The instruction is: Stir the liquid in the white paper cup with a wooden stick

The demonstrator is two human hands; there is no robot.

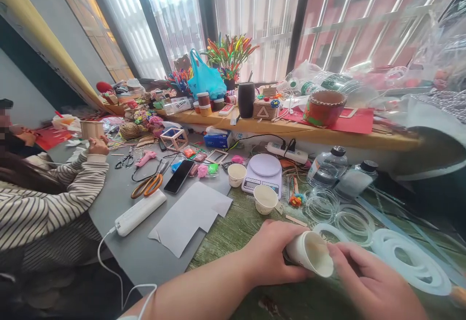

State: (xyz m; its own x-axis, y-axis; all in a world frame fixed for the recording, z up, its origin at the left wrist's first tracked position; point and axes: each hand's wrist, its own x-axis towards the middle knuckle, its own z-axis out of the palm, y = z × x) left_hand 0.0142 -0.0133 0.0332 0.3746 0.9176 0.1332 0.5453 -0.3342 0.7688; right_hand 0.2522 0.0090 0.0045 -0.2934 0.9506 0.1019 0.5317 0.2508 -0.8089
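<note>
Paper cup (pixel 309 254) tilted between two bare hands, mouth toward the right.
Left hand (pixel 273 252) with fingers (pixel 287 271) closed around the cup's base; right hand (pixel 371 281) with fingers (pixel 342 254) half spread against the rim. Just beyond the cup, a second paper cup (pixel 265 198) and a white kitchen scale (pixel 262 174); right of it, clear plastic rings (pixel 355 225).

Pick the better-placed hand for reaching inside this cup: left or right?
Right, probably. The right hand is at the open mouth of the paper cup, while the left hand wraps its narrower end.
</note>
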